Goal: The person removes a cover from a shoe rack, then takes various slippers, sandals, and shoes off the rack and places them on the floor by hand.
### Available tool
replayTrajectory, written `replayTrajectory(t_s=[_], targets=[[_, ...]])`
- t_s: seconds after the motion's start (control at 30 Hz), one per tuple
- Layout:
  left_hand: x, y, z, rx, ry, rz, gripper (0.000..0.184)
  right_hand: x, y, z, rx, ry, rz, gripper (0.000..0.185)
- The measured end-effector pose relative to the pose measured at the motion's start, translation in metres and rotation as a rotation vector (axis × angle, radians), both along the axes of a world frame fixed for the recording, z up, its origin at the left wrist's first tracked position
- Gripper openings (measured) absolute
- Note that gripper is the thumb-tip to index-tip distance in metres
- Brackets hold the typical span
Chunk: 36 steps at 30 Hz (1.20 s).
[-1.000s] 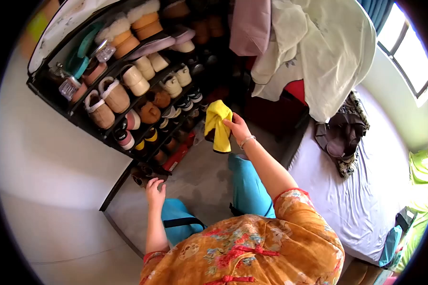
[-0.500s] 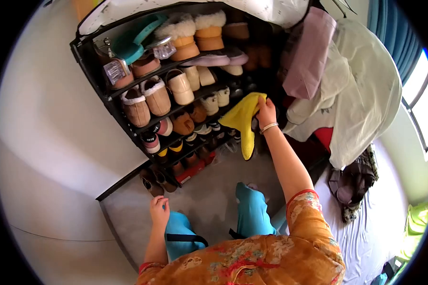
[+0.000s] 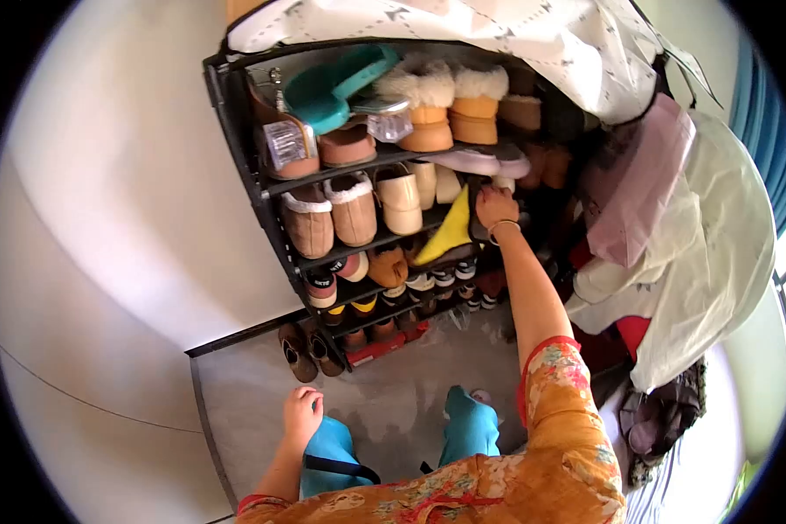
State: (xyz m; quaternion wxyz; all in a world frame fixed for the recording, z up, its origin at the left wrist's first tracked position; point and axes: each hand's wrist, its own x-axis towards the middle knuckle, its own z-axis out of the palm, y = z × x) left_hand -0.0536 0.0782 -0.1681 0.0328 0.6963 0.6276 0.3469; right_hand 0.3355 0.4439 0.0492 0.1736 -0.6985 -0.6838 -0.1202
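Note:
My right hand [image 3: 497,208] reaches into the shoe rack [image 3: 266,185] with its fingers closed on a yellow cloth [image 3: 450,231]. The cloth hangs down in front of the middle shelves and hides some of the shoes there. Just above that hand sit lavender shoes [image 3: 480,163], and cream shoes [image 3: 400,201] stand to its left. My left hand [image 3: 303,415] is low over my left knee, fingers curled in, with nothing visible in it. Brown shoes [image 3: 310,351] on the floor are nearest to it.
Fur-topped boots [image 3: 475,109] and teal sandals [image 3: 323,100] fill the top shelf under a white patterned cover [image 3: 463,22]. At the right hang a pink bag [image 3: 642,188] and a pale cloth [image 3: 716,244]. A white wall [image 3: 122,175] borders the left side.
My right hand has gone from in front of the rack into its middle shelves, taking the yellow cloth along. The view has shifted, and my left hand stays low.

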Motion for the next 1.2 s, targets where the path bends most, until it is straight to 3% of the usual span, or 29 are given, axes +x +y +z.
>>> replayTrajectory(t_s=[0.03,0.13,0.17,0.2,0.3,0.37,0.5,0.57,0.7,0.77,0.9,1.0,1.2], targets=[[-0.001,0.001,0.0,0.013,-0.005,0.024,0.006,-0.002,0.006,0.009,-0.126,-0.133,-0.04,0.038],[-0.002,0.0,0.002,0.0,0.014,0.032,0.006,0.003,0.054,0.0,-0.387,-0.18,0.005,0.043],[-0.002,0.0,0.0,-0.001,0.003,0.026,0.006,-0.002,0.053,0.003,-0.335,-0.106,-0.051,0.04],[-0.003,0.0,-0.001,-0.003,-0.008,0.015,0.005,0.016,0.082,-0.018,-0.345,-0.202,0.01,0.038],[-0.003,-0.002,-0.004,-0.013,-0.043,0.019,0.007,0.009,0.022,0.022,-0.296,-0.138,0.086,0.032],[-0.003,-0.003,-0.006,-0.008,-0.057,0.027,0.007,0.011,-0.015,0.032,-0.035,0.189,0.098,0.028],[-0.007,-0.009,-0.008,-0.005,-0.078,0.035,0.005,-0.006,-0.073,0.09,-0.085,0.132,0.14,0.021],[-0.005,-0.011,-0.006,-0.003,-0.082,0.04,0.005,-0.038,-0.102,0.121,0.305,0.28,0.589,0.015],[-0.002,-0.014,0.005,-0.001,-0.045,0.023,0.003,-0.131,-0.157,0.197,0.67,-0.013,0.939,0.022],[-0.001,-0.017,0.005,0.016,-0.049,0.031,0.003,-0.166,-0.152,0.212,0.746,-0.15,0.979,0.023],[-0.008,-0.023,0.0,0.039,-0.052,0.048,0.003,-0.214,-0.12,0.215,0.857,-0.36,0.842,0.023],[-0.019,-0.031,-0.001,0.029,-0.053,0.078,0.003,-0.232,-0.114,0.218,0.471,-0.652,0.445,0.027],[-0.037,-0.04,-0.013,0.052,-0.108,0.13,0.004,-0.232,-0.079,0.228,0.38,-0.69,0.323,0.024]])
